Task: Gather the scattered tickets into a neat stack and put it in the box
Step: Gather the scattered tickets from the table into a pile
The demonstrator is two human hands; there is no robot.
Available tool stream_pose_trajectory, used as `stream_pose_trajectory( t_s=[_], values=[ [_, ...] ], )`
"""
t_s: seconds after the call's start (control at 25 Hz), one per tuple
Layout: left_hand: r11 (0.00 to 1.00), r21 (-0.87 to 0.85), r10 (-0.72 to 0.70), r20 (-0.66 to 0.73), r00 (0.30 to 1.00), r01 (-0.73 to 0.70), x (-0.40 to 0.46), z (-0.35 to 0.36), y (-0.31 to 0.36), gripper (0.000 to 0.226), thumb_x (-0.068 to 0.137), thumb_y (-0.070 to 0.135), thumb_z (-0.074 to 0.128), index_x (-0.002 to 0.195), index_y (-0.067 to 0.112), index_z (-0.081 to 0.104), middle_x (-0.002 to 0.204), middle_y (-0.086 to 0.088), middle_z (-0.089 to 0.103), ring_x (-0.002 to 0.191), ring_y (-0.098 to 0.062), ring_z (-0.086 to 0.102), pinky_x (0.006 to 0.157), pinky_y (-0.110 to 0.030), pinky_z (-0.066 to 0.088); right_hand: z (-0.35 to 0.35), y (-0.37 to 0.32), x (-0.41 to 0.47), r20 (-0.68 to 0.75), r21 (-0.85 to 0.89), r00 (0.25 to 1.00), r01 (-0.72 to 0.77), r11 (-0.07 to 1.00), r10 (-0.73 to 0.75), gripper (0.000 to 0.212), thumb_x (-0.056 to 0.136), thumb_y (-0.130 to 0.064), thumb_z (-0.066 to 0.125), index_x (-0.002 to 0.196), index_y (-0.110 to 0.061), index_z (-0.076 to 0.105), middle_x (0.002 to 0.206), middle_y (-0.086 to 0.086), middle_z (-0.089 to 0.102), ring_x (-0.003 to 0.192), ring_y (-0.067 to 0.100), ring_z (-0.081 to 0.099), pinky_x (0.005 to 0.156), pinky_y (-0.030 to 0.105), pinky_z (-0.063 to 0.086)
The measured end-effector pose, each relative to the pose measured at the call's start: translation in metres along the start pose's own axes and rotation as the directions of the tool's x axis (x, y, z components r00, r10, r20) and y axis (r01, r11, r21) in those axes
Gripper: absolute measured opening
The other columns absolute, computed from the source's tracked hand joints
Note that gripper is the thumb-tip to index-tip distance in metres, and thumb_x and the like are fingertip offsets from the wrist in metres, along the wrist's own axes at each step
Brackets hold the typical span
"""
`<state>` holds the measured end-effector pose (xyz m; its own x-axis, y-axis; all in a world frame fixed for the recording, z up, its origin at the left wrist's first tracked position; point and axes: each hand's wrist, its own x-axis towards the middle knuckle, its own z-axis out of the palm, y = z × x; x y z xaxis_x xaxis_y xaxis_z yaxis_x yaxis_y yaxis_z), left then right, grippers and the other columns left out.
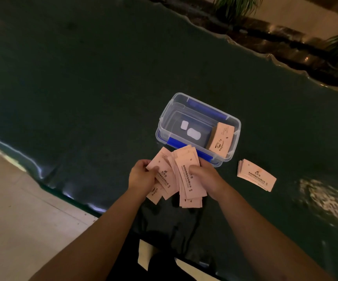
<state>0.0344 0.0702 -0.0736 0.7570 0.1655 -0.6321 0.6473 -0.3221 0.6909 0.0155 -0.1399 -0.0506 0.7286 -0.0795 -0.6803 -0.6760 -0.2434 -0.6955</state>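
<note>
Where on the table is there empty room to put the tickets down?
The table is bare all along the left of the box and behind it. There is a smaller gap between the box and the loose pile on the right. It is crowded in front of the box, where the left hand and right hand hold the fanned tickets.

Pink tickets [176,175] fanned beside clear box [198,128]
</note>
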Motion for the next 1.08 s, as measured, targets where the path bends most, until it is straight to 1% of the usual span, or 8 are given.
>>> stream_pose_trajectory(
  t_s=[0.16, 0.32, 0.44, 0.52, 0.68, 0.72, 0.88, 1.08],
  values=[
    [1.000, 0.012, -0.021, -0.032, 0.999, 0.022, 0.001, 0.006, 0.006, 0.031, 0.100, 0.020, 0.066, 0.130, 0.023, 0.061, 0.112, -0.003, 0.075, 0.076, -0.013, 0.075, 0.053, -0.024, 0.055, -0.003, -0.002, -0.001, 0.024, -0.012, 1.000, 0.017, 1.000, -0.017, 0.033, 0.090, -0.026, 0.065, 0.118, -0.045, 0.066, 0.110, -0.002, 0.079, 0.096, 0.017, 0.080, 0.075, 0.038, 0.061],
    [0.999, -0.015, -0.038, -0.043, 0.998, 0.037, -0.002, 0.011, 0.006, 0.051, 0.100, 0.014, 0.060, 0.150, 0.021, 0.049, 0.125, -0.006, 0.070, 0.084, -0.016, 0.071, 0.055, -0.025, 0.053, 0.003, -0.008, 0.002, 0.064, -0.170, 0.996, 0.075, 0.983, -0.065, 0.038, 0.090, -0.026, 0.071, 0.109, -0.057, 0.056, 0.117, -0.011, 0.070, 0.105, 0.012, 0.071, 0.073, 0.033, 0.056],
    [0.998, -0.032, -0.044, -0.011, 0.999, 0.044, -0.003, 0.012, 0.007, 0.055, 0.100, 0.013, 0.057, 0.153, 0.023, 0.046, 0.130, -0.006, 0.067, 0.083, -0.013, 0.067, 0.056, -0.026, 0.051, 0.011, -0.009, 0.007, 0.110, -0.282, 0.990, 0.119, 0.952, -0.091, 0.041, 0.086, -0.032, 0.074, 0.111, -0.059, 0.055, 0.120, -0.016, 0.066, 0.109, 0.010, 0.066, 0.074, 0.031, 0.054],
    [0.999, -0.040, -0.036, 0.021, 0.999, 0.037, -0.001, 0.010, 0.007, 0.055, 0.101, 0.014, 0.056, 0.154, 0.023, 0.045, 0.132, -0.004, 0.065, 0.074, -0.003, 0.057, 0.053, -0.023, 0.044, 0.019, -0.013, 0.011, 0.127, -0.363, 0.985, 0.157, 0.919, -0.118, 0.047, 0.083, -0.038, 0.075, 0.121, -0.056, 0.053, 0.129, -0.011, 0.060, 0.114, 0.013, 0.061, 0.080, 0.034, 0.053],
    [0.990, -0.128, -0.052, 0.066, 0.996, 0.060, -0.001, 0.008, 0.007, 0.055, 0.100, 0.012, 0.056, 0.153, 0.022, 0.043, 0.115, 0.008, 0.059, 0.078, -0.002, 0.056, 0.056, -0.023, 0.043, 0.029, -0.020, 0.015, 0.086, -0.524, 0.983, 0.185, 0.832, -0.164, 0.067, 0.077, -0.043, 0.074, 0.140, -0.040, 0.051, 0.140, -0.007, 0.047, 0.136, 0.021, 0.045, 0.105, 0.050, 0.050],
    [0.985, -0.160, -0.047, 0.078, 0.996, 0.059, -0.003, 0.008, 0.007, 0.054, 0.100, 0.013, 0.056, 0.152, 0.023, 0.043, 0.111, 0.010, 0.059, 0.082, -0.002, 0.058, 0.057, -0.023, 0.044, 0.030, -0.019, 0.014, 0.076, -0.521, 0.984, 0.175, 0.836, -0.159, 0.067, 0.078, -0.042, 0.075, 0.141, -0.039, 0.052, 0.142, -0.006, 0.046, 0.136, 0.022, 0.046, 0.106, 0.052, 0.050],
    [0.955, -0.286, -0.045, 0.111, 0.993, 0.076, -0.011, 0.010, 0.010, 0.048, 0.102, 0.020, 0.056, 0.149, 0.023, 0.046, 0.120, 0.004, 0.067, 0.101, -0.014, 0.068, 0.072, -0.030, 0.056, 0.028, -0.013, 0.005, 0.058, -0.359, 0.982, 0.188, 0.914, -0.179, 0.061, 0.081, -0.032, 0.079, 0.132, -0.046, 0.049, 0.139, -0.006, 0.051, 0.125, 0.018, 0.059, 0.088, 0.042, 0.056],
    [0.959, -0.282, 0.019, 0.143, 0.990, 0.022, -0.015, 0.013, 0.024, 0.037, 0.105, 0.027, 0.052, 0.142, 0.028, 0.054, 0.122, 0.000, 0.070, 0.106, -0.018, 0.070, 0.091, -0.047, 0.061, 0.034, -0.004, -0.012, -0.011, -0.169, 0.975, 0.215, 0.962, -0.220, 0.064, 0.082, -0.029, 0.078, 0.125, -0.064, 0.047, 0.133, -0.015, 0.060, 0.121, 0.009, 0.063, 0.093, 0.040, 0.059]
  ],
)
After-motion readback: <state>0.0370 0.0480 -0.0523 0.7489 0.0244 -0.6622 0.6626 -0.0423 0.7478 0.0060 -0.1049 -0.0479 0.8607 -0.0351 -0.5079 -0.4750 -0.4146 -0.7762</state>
